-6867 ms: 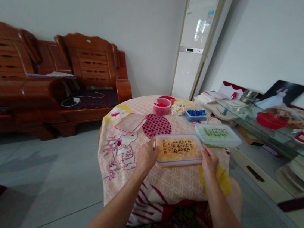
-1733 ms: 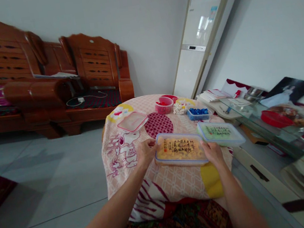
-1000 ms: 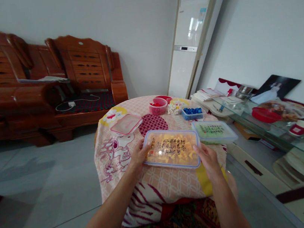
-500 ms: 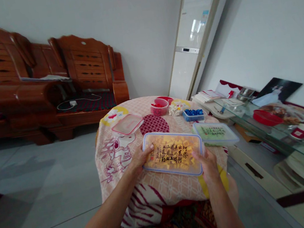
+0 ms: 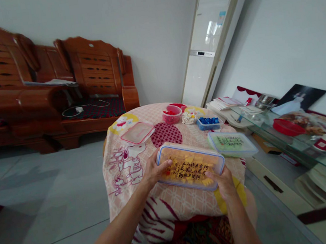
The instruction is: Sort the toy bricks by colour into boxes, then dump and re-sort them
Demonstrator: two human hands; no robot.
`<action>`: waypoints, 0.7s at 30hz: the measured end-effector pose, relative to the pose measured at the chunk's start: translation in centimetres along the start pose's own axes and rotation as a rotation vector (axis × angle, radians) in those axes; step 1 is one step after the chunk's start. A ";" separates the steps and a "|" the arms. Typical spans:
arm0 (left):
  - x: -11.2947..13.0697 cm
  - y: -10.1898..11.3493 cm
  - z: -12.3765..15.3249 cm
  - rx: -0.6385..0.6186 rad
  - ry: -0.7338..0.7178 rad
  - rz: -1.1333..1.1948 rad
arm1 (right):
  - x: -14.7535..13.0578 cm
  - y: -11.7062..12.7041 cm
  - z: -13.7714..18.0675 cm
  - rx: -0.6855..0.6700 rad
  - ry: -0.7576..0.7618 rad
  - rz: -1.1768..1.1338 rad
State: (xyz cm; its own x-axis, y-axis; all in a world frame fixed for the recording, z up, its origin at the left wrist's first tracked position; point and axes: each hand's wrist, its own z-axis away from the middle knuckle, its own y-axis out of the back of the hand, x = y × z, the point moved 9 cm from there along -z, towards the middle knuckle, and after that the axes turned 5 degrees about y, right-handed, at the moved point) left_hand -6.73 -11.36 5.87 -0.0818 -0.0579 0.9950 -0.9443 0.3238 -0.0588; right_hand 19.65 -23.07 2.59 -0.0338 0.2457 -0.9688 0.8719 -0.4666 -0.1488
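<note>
From the wearer's head view: 2 bare hands hold a clear, blue-rimmed box of yellow pieces [image 5: 192, 168], approx. mid-view, over the near part of a cloth-covered counter [image 5: 187, 205]. Grip: the L hand [image 5: 152, 170] is clamped on the box's L short end, thumb on the lid; the R hand [image 5: 224, 181] is clamped on the R short end, thumb likewise on top. Other fingers are mostly hidden, so can't tell exactly how they support it. The box is tilted, its lid w/ dark brush-style writing leaning toward the wearer, R end a bit lower in view; can't tell if its bottom edge touches the counter. To handle it well: press both ends evenly, thumbs nr the rim so the lid doesn't pop, & make any turn slow, b/c the pieces would prob. slide to the low side & shift the weight. Mind the lidded green box [image 5: 235, 143] just past the R end; a knock could nudge it, as it's nr the counter's R edge. Farther back, L to R: a pink-rimmed lid [image 5: 138, 133] lying flat, a round tub of red pieces [image 5: 172, 119], a heap of white pieces [image 5: 187, 119] & a lidless box of blue pieces [image 5: 209, 127].
</note>
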 end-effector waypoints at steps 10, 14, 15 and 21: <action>-0.7 -0.1 0.0 0.064 0.014 -0.042 | 0.8 0.6 0.1 0.075 0.001 -0.006; -1.6 0.1 0.1 0.091 0.030 0.086 | 1.3 1.0 -0.2 0.123 -0.003 0.031; -2.0 0.2 0.1 0.100 0.040 0.119 | 1.5 1.1 -0.2 0.139 -0.012 0.037; -4.9 1.4 0.0 0.236 0.186 0.115 | 2.2 1.7 -0.1 0.174 -0.034 0.021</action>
State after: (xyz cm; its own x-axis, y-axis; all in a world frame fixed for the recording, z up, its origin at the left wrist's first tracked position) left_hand -7.62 -10.62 0.94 -0.1531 0.1467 0.9773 -0.9820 0.0885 -0.1671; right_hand 21.09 -23.28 0.25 -0.0354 0.2067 -0.9778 0.7750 -0.6120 -0.1575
